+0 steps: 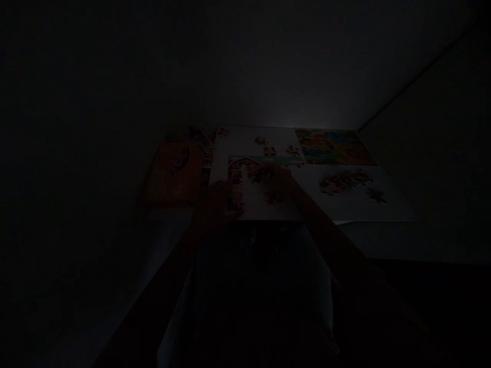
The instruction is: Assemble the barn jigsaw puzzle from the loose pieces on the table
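Observation:
The view is very dark. My left hand (215, 200) lies at the left edge of a partly joined jigsaw puzzle (236, 190), fingers stretched out and thumb apart along its lower corner. The joined strips run down the left side and along the top, with a red barn-like roof. My right hand (279, 178) is closed, its fingertips at a puzzle piece (256, 174) just inside the top strip. Below that hand lies another loose puzzle piece (272, 197) on the white surface. The exact fingertip grip is hard to see.
Several loose pieces (270, 151) lie beyond the puzzle. A heap of pieces (345, 181) is at the right, with a separate piece (377, 196) near it. A colourful picture sheet (335, 146) lies at the back right. An orange box or bag (175, 174) sits at the left.

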Available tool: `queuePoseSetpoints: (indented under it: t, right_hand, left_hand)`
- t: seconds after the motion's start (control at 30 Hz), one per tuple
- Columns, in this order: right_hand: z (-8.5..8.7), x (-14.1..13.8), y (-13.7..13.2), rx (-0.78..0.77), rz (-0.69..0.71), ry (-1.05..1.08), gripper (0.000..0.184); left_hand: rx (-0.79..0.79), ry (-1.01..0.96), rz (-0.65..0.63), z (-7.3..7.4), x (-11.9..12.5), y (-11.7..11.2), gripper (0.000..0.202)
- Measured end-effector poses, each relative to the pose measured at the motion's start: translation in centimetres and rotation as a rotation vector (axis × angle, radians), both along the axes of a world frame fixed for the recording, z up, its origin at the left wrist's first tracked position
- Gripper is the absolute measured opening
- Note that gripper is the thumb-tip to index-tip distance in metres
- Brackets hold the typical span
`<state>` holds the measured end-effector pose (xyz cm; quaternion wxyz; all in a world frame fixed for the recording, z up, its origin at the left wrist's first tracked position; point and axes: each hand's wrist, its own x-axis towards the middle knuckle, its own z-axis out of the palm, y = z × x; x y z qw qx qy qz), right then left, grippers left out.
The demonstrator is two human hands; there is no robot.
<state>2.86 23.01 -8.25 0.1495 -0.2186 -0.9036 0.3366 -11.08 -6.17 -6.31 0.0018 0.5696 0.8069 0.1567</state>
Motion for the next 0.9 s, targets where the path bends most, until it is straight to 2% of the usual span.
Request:
queuePoseSetpoints:
  t: [0.1, 0.2, 0.33, 0.53, 0.67, 0.8, 0.9]
  right_hand:
    - [-0.4, -0.5, -0.1, 0.206, -0.073, -0.034, 0.05]
    - [-0.7, -1.7, 0.3, 0.292, -0.055, -0.074, 0.068]
    - [-0.7, -2.9, 0.6, 0.263, -0.012, -0.137, 0.067]
    - [0.1, -3.5, 1.1, 0.15, -0.033, -0.134, 0.061]
    - [0.7, -1.2, 0.2, 0.065, 0.007, -0.026, 0.06]
    - [0.9, 2.8, -2.5, 0.097, 0.208, 0.094, 0.049]
    - [0.6, 4.5, -4.4, 0.152, 0.238, 0.052, 0.05]
  left_hand:
    - [0.008, 0.008, -0.004, 0.0, -0.1, 0.0, 0.093]
    - [0.004, 0.009, -0.004, 0.1, -0.1, 0.0, 0.093]
    - [-0.005, 0.002, -0.005, 0.3, -0.1, 0.1, 0.092]
    - [-0.002, 0.002, 0.001, 0.2, 0.0, 0.1, 0.094]
    - [0.003, 0.02, 0.001, 0.2, 0.0, 0.0, 0.091]
    - [0.003, 0.002, -0.002, 0.4, 0.1, 0.0, 0.091]
    - [0.007, -0.003, -0.014, 0.6, 0.2, 0.0, 0.091]
